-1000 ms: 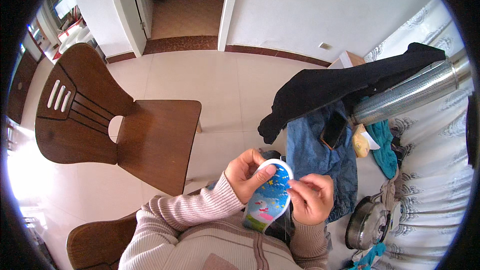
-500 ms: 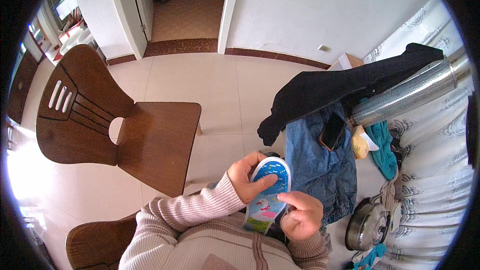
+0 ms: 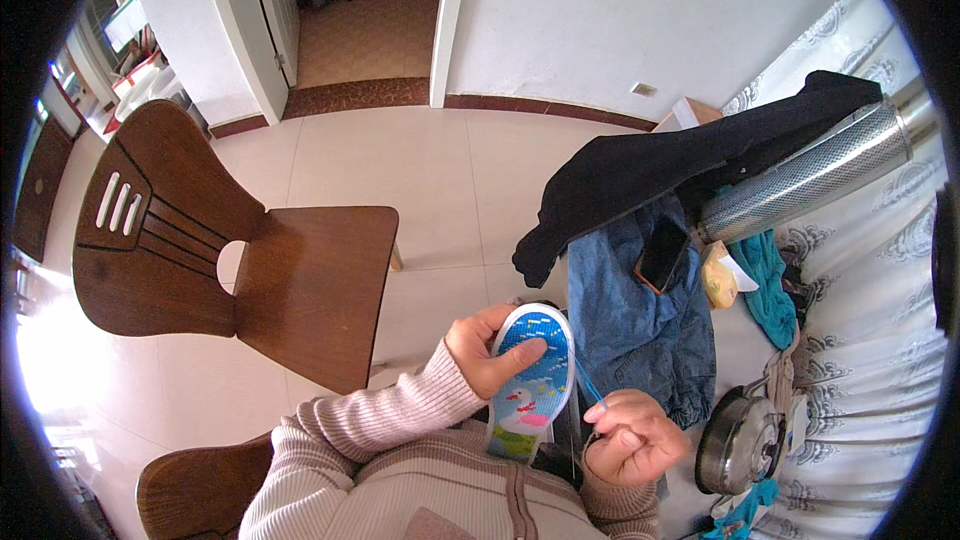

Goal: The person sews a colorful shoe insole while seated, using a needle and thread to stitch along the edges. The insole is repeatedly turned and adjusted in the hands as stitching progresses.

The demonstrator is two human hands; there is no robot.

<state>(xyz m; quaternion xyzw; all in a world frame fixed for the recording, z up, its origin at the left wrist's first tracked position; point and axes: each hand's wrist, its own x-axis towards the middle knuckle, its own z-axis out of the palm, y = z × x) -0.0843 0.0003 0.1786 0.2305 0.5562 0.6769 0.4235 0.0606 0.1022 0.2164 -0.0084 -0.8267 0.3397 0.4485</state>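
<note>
- A white wall (image 3: 640, 20) stands at the far side of the room, with an open doorway beside it on the left.
- Pale tiles cover the floor (image 3: 400, 170) in front of the person.
- A patterned white curtain (image 3: 860, 320) hangs along the right.
- A brown wooden chair (image 3: 310, 290) stands to the left, its seat turned toward the middle.
- On the right is a pale surface (image 3: 728, 345), where a blue denim garment (image 3: 630, 310) is spread near the right hand.
- A black garment (image 3: 690, 155) stretches across the far end of the denim, just beside a perforated metal cylinder (image 3: 810, 180).
- A lidded silver pot (image 3: 735, 450) sits on the near part of that surface, beyond the right hand.
- The left hand (image 3: 485, 360) grasps the insole, thumb flat on its decorated face and fingers wrapped behind.
- The right hand (image 3: 635, 440) is mostly closed, fingers curled, its fingertips pinching a thread just off the insole's right edge.
- The insole (image 3: 535, 380), white-rimmed and blue with a white bird design, is held upright before the person's torso.
- A dark phone (image 3: 661, 255) lies on the denim.
- The blue thread (image 3: 590, 387) runs taut from the insole's edge to the right fingertips.
</note>
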